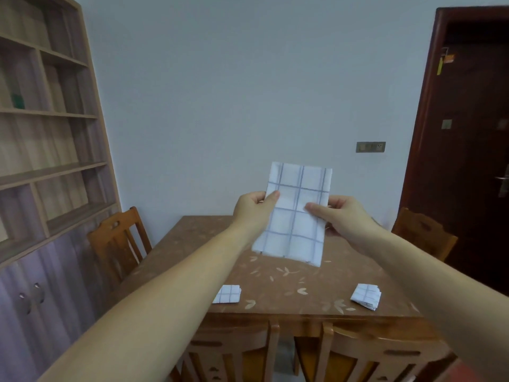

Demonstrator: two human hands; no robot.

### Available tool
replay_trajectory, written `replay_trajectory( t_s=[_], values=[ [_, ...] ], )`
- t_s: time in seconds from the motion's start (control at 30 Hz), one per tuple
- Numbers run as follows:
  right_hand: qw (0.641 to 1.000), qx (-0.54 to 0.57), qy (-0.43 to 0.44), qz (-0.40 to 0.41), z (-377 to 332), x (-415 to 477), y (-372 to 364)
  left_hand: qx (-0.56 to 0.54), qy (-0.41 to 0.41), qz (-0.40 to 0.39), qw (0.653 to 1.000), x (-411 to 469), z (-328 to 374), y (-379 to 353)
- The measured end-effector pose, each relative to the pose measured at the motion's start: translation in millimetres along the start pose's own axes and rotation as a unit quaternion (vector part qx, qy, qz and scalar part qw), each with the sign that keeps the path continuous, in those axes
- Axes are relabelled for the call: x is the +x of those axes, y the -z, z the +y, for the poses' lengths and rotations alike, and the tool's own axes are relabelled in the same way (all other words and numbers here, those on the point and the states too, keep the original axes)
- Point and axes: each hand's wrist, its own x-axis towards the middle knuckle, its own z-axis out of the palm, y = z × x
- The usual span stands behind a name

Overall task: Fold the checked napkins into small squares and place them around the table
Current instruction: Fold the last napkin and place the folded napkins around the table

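Two napkins look finished. A left square (228,295) lies near the front left of the tabletop (352,266), partly hidden behind the left forearm. A right square (366,296) lies near the front right corner, with its stacked layers showing along the near edge. The two are well apart, each roughly in front of one of the near chairs (366,351). A third napkin (296,216) is held in the air above the middle of the tabletop, touching nothing but the hands. The left hand (252,209) pinches its left edge, thumb on the front face and fingers behind. The right hand (340,217) pinches the right edge the same way, a little lower. The napkin is white with thin blue-grey check lines. It forms a tall rectangle, two checks wide and about four high, held almost upright with a slight lean. Its bottom edge looks doubled, so I judge it to be partly folded. It would need more folds, probably across its length, to match the squares below. It then has to be set down, likely toward the far half, where the side chairs (118,238) stand with nothing laid before them. No unfolded napkins show elsewhere, so I cannot tell how many remain after this one.
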Motion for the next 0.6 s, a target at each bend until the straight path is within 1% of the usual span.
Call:
replay_trajectory(
  t_s=[0.07,0.13,0.23,0.33,0.4,0.47,0.6],
  values=[
    [0.999,-0.030,-0.019,-0.030,10.2,-5.4,-0.1,0.014,-0.015,0.024,1.000,0.7,-5.6,-7.6],
    [0.997,-0.053,-0.023,-0.044,20.6,-8.1,1.5,0.034,-0.026,0.030,0.999,0.1,-13.6,-14.4],
    [0.999,-0.028,-0.019,-0.018,38.6,-6.4,5.6,0.044,-0.005,-0.002,0.999,-7.1,-30.7,-24.0],
    [0.999,0.001,-0.038,0.004,58.6,-5.7,4.3,0.021,0.045,-0.063,0.997,-22.0,-48.7,-32.1],
    [0.999,0.011,-0.051,0.002,72.2,-7.8,-1.8,0.031,0.047,-0.057,0.997,-33.1,-60.2,-33.2],
    [0.997,0.021,-0.068,-0.029,83.9,-13.2,-13.1,0.044,0.061,-0.031,0.997,-42.3,-71.0,-28.9],
    [0.988,0.004,-0.091,-0.122,93.8,-24.7,-47.3,0.064,0.080,0.007,0.995,-55.2,-87.3,0.2]
  ],
)
